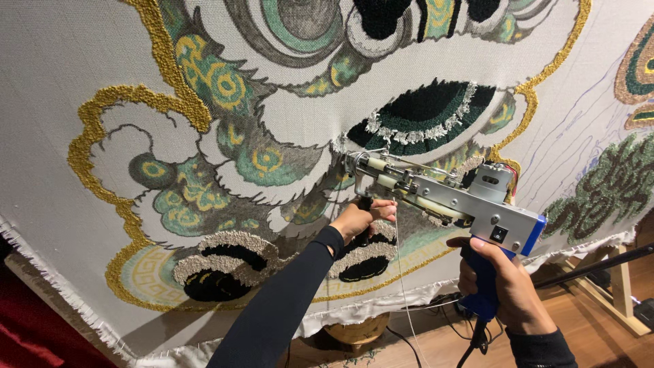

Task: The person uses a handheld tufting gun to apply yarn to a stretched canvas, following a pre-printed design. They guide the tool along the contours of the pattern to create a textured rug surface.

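A silver tufting gun (443, 197) with a blue rear handle points left, its needle tip touching a large white stretched cloth (48, 136). My left hand (362, 219) grips the gun's black front handle below the needle end. My right hand (501, 286) is closed around the blue rear grip. The cloth carries a printed and partly tufted pattern with gold outlines (102, 170), green swirls and a black-and-green tufted patch (426, 109) just above the needle. A thin white yarn (402, 272) hangs down from the gun.
The cloth's frayed lower edge (68, 300) runs across the bottom. Behind it stand a wooden frame leg (623, 286) at right, a black bar (593, 262), dark cables (436, 310) on the wooden floor and a round wooden object (354, 330). Red fabric (27, 334) fills the lower left.
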